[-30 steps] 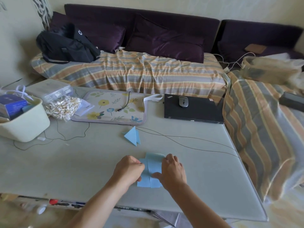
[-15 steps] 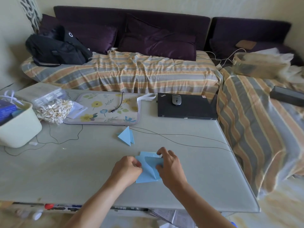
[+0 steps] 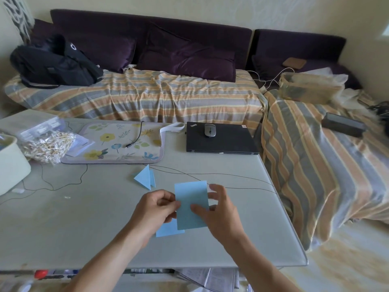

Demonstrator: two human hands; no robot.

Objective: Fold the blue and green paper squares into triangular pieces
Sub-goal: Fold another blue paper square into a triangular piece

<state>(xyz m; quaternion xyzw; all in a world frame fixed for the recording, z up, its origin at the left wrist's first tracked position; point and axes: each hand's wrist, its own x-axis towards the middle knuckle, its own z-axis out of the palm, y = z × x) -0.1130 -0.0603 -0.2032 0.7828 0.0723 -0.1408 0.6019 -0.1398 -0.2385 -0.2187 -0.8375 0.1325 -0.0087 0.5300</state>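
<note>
Paper (image 3: 190, 204), a blue rectangle, stands lifted off the table (image 3: 84, 224) between your two hands, near the front edge. Your left hand (image 3: 154, 209) pinches its left edge with curled fingers, and your right hand (image 3: 219, 209) grips the right side, thumb across the front face and fingers behind. More blue paper (image 3: 167, 229) lies flat on the table just below and partly behind the held sheet. A folded blue triangle (image 3: 145, 177) rests on the table a little farther out, to the left, apart from both hands.

A thin black cable (image 3: 231, 187) runs across the table past the triangle. Beyond it lies a floral mat (image 3: 117, 144), with a bag of cotton swabs (image 3: 46, 145) at its left and a cream tub (image 3: 10, 163) at the table's left edge. To the right of the mat sits a closed black laptop (image 3: 221, 142) with a mouse (image 3: 209, 130) on its lid. Behind the table stretches a sofa under a striped cover (image 3: 147, 95), with a black backpack (image 3: 52, 64) on it.
</note>
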